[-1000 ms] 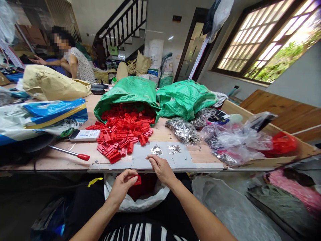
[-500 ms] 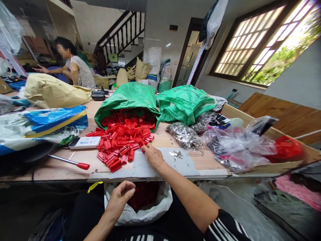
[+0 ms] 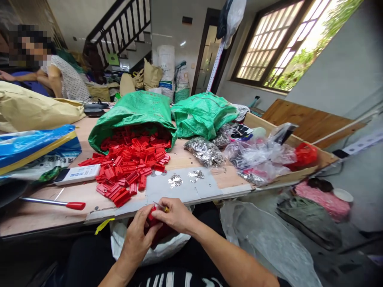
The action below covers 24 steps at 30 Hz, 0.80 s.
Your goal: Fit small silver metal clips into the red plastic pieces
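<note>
From where I stand, both hands meet just off the near edge of the bench (image 3: 229,181), above an open white sack (image 3: 118,241). The left hand (image 3: 136,235) has its fingers closed around a red piece (image 3: 152,213), mostly hidden by them. The right hand (image 3: 178,217) pinches a small pointed tool (image 3: 165,209) with a yellow part, its thin tip by the red piece; whether tip and piece touch, I cannot tell.

On the bench beyond, a heap of red plastic parts (image 3: 131,167) spills from the mouth of a green sack (image 3: 137,107). Right of the heap lies a grey sheet (image 3: 185,191) bearing two small clusters of silvery metal bits (image 3: 175,180). A clear bag of similar-looking bits (image 3: 205,152) sits behind the sheet. Across the room, a person in a dotted top (image 3: 72,79) sits.
</note>
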{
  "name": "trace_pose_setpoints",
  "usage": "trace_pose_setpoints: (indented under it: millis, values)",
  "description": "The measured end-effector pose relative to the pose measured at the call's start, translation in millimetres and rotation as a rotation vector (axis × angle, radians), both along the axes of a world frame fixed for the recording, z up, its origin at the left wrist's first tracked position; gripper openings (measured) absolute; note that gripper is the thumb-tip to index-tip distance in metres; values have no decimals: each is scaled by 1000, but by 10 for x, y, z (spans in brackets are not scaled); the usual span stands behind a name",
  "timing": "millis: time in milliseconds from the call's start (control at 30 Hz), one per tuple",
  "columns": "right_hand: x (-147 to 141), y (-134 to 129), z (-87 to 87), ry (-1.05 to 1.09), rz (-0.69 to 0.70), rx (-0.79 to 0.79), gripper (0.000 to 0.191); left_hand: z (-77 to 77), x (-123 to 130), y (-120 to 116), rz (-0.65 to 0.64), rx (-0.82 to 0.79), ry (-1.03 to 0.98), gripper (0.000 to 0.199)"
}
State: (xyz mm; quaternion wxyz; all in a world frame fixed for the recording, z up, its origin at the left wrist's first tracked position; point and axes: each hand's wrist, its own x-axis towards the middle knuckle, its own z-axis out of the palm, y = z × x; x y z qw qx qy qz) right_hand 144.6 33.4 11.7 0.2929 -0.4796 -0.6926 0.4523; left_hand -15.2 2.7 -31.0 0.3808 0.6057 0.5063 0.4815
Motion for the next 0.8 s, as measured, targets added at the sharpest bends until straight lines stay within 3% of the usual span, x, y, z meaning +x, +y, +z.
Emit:
trace_pose_setpoints:
  millis: [167, 233, 300, 333, 433, 633, 800]
  values:
    - [227, -44, -39, 42, 18, -53, 17, -14, 46, -32, -78, -80, 44, 27]
    - [486, 81, -19, -105, -103, 61, 15, -21, 59, -64, -68, -152, -1, 29]
    - [784, 228, -5, -415, -333, 212, 14, -24, 75, -90, -46, -203, -78, 31]
    - [923, 297, -4, -587, -432, 242, 15, -24, 84, -99, -36, -219, -120, 32]
    - [1206, 446, -36, -730, -537, 223, 16, -19, 110, -104, -24, -238, -205, 33]
    - [1214, 555, -144, -814, -555, 195, 14, -11, 87, -76, -93, -286, -209, 35]
    - [1227, 557, -124, -814, -568, 190, 15, -54, 11, -50, -85, -318, -206, 41]
